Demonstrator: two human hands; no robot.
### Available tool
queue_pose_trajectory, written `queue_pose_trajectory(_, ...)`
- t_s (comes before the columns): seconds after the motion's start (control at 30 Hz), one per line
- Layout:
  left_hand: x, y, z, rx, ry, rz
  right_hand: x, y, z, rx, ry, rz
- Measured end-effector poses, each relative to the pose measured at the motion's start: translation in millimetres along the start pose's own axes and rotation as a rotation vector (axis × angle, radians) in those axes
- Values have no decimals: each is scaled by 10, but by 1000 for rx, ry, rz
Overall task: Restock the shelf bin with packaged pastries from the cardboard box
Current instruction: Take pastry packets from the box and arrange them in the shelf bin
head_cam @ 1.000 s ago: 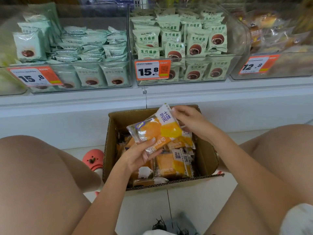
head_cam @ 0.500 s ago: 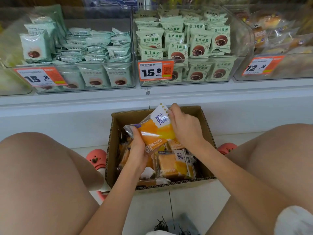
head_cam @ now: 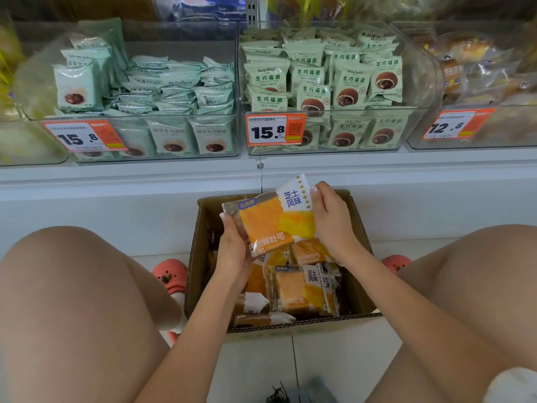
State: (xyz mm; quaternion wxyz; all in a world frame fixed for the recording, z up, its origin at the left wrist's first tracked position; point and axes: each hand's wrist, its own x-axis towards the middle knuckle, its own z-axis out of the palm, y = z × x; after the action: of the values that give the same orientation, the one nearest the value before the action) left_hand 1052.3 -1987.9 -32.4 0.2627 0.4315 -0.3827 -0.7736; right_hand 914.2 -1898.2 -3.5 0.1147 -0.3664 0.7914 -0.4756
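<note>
Step in hand was pickup. The left hand and right hand clamped fingers on opposite edges of one orange pastry pack, held above the cardboard box. Next move required lifting it to a shelf bin.

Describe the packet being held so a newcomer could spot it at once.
Below the shelf bins sits an open cardboard box of orange-and-yellow packets. The packet is raised above it, gripped by the left hand and right hand; the rest lie inside.
</note>
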Motion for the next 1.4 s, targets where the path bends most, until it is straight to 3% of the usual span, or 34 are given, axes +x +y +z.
queue_pose_trajectory(0.17,-42,259,-14,210,40,188,73,-224,-216,423,-309,260)
queue_pose_trajectory(0.27,-124,524,71,393,-14,303,136,-376,-363,330,-334,225)
queue_pose_trajectory(0.4,-171,1105,353,483,-133,544,405,-755,-662,365,-268,242)
queue_pose_trajectory(0.53,-132,1952,783,473,-230,766,882,-1356,-1247,408,-98,82)
queue_pose_trajectory(0.7,-17,2954,1340,1001,228,1528,1614,-2169,-2054,529,212,-148)
queue_pose_trajectory(0.8,112,3321,1905,1198,252,1811,2090,-2554,-2419,503,272,-232)
queue_pose_trajectory(0.93,381,3463,2390,1441,395,1879,2835,-2720,-2552,354,268,-167)
queue_pose_trajectory(1.07,600,3435,2437,1291,569,2049,3552,-2579,-2257,270,155,-34)
queue_pose_trajectory(1.4,764,3370,2464,1139,645,2213,4354,-2502,-1563,185,-117,122)
